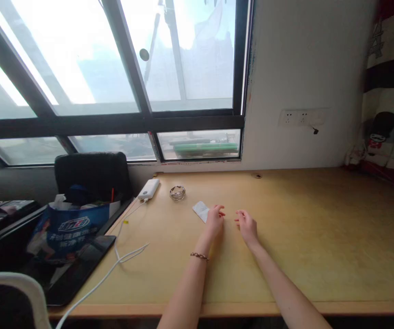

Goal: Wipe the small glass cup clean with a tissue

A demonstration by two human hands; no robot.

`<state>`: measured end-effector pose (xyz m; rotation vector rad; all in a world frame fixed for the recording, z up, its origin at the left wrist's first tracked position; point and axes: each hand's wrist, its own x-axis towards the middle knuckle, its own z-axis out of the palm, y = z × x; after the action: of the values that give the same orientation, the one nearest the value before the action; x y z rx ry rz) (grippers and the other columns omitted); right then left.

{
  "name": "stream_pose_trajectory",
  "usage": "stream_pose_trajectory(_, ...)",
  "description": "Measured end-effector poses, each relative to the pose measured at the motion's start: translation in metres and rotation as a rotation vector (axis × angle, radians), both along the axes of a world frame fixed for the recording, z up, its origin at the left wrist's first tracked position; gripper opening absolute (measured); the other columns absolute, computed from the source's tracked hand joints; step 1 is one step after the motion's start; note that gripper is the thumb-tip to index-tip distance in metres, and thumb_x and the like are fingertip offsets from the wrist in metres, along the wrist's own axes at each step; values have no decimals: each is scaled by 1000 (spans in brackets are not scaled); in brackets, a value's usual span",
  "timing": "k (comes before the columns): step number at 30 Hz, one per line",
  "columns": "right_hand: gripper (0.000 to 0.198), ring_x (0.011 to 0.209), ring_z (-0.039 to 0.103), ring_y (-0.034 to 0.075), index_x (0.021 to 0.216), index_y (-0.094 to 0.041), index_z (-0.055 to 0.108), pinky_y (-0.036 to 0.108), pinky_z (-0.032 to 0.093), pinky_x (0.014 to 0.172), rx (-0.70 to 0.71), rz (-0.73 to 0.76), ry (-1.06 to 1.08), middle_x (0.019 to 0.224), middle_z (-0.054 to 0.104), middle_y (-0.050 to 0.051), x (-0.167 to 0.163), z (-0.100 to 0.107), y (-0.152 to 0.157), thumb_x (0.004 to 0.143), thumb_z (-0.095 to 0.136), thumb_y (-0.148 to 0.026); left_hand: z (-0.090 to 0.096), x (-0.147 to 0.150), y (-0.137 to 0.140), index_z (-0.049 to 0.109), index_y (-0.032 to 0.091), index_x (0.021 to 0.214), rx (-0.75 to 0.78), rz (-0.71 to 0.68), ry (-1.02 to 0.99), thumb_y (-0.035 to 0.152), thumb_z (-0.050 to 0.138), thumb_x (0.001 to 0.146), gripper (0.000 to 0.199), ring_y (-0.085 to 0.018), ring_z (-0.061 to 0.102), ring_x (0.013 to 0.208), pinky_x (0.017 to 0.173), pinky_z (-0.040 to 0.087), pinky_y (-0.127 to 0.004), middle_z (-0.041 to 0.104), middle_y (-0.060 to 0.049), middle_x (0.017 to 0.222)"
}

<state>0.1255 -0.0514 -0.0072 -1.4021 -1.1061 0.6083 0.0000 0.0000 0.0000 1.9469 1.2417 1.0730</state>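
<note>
I see both of my hands resting low on the wooden counter (320, 228), just below the middle of the frame. My left hand (215, 220) lies with fingers loosely curled and holds nothing; its fingertips sit just beside, perhaps touching, a small folded white paper (200, 210) that lies flat on the counter a little left of centre. A beaded bracelet (199, 257) circles that wrist. My right hand (247, 225) is near the left, apart from it, fingers relaxed and empty, palm down against the wood.

Further up and left of the paper stands a small glass dish (177, 193), and left of that a white power bank (149, 188) lies near the window wall, with a white cable (118, 262) trailing down toward the lower left of the frame. At the left edge a blue printed bag (68, 228) sits before a black chair (92, 173). Wall sockets (301, 117) show at upper right.
</note>
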Motion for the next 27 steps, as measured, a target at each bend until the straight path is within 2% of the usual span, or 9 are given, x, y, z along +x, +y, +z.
stream_pose_trajectory(2, 40, 64, 61, 18, 84, -16, 57, 26, 47, 51, 12, 14, 23, 75, 64, 7, 0, 2, -1, 74, 38, -49, 5, 10, -8, 56, 15, 91, 6, -96, -58, -2, 41, 61, 37, -10, 58, 68, 57, 46, -20, 56, -7, 91)
stream_pose_trajectory(4, 39, 64, 62, 18, 84, -16, 57, 26, 47, 51, 13, 22, 43, 77, 64, 7, 0, 4, -1, 74, 38, -49, 10, 16, -15, 56, 16, 92, 85, -83, -22, 2, 42, 64, 34, -13, 57, 79, 67, 46, -24, 57, -6, 93)
stream_pose_trajectory(7, 39, 63, 62, 18, 84, -16, 57, 25, 47, 49, -3, 11, 48, 78, 64, 8, 1, 3, -1, 74, 38, -49, 14, 13, -20, 54, 14, 96, 208, 200, 219, 7, 44, 67, 31, -19, 49, 97, 84, 39, -33, 54, -10, 101)
stream_pose_trajectory(10, 39, 62, 61, 17, 83, -16, 56, 24, 47, 48, -11, 2, 38, 78, 64, 8, 1, 3, 0, 75, 37, -49, 11, 3, -19, 56, 5, 89, 155, 459, 534, 12, 42, 71, 24, -26, 47, 96, 83, 36, -39, 54, -18, 93)
stream_pose_trajectory(14, 37, 62, 61, 16, 82, -16, 56, 24, 47, 48, 5, 17, 63, 80, 64, 8, 1, 4, 0, 75, 39, -48, 7, -1, -15, 60, 6, 75, 38, 399, 681, 8, 37, 72, 23, -24, 53, 82, 71, 39, -32, 57, -18, 81)
stream_pose_trajectory(17, 35, 62, 61, 15, 81, -16, 56, 23, 48, 48, 1, 28, 156, 83, 63, 7, 1, 6, 0, 73, 42, -48, 9, 3, -15, 60, 11, 67, 18, 318, 498, 8, 37, 71, 24, -19, 53, 70, 63, 38, -27, 59, -12, 74)
stream_pose_trajectory(22, 36, 62, 61, 16, 82, -15, 57, 24, 49, 46, -95, 113, 475, 84, 62, 7, 1, 10, 0, 68, 50, -48, 17, 19, -20, 62, 12, 62, -157, 88, -219, 26, 50, 68, 19, -14, 50, 56, 52, 34, -21, 59, -3, 57)
stream_pose_trajectory(24, 37, 66, 61, 16, 84, -15, 57, 25, 50, 50, -86, 160, 559, 85, 62, 7, 1, 13, -1, 67, 52, -47, 19, 26, -24, 64, 10, 69, -269, -31, -471, 30, 55, 65, 23, -13, 51, 58, 53, 35, -21, 61, -3, 62)
stream_pose_trajectory(27, 36, 71, 60, 17, 83, -14, 58, 25, 50, 54, -41, 143, 530, 83, 63, 7, 1, 17, -4, 64, 55, -45, 19, 36, -31, 65, 9, 77, -386, -176, -668, 35, 58, 64, 30, -13, 53, 60, 56, 38, -21, 63, -6, 70)
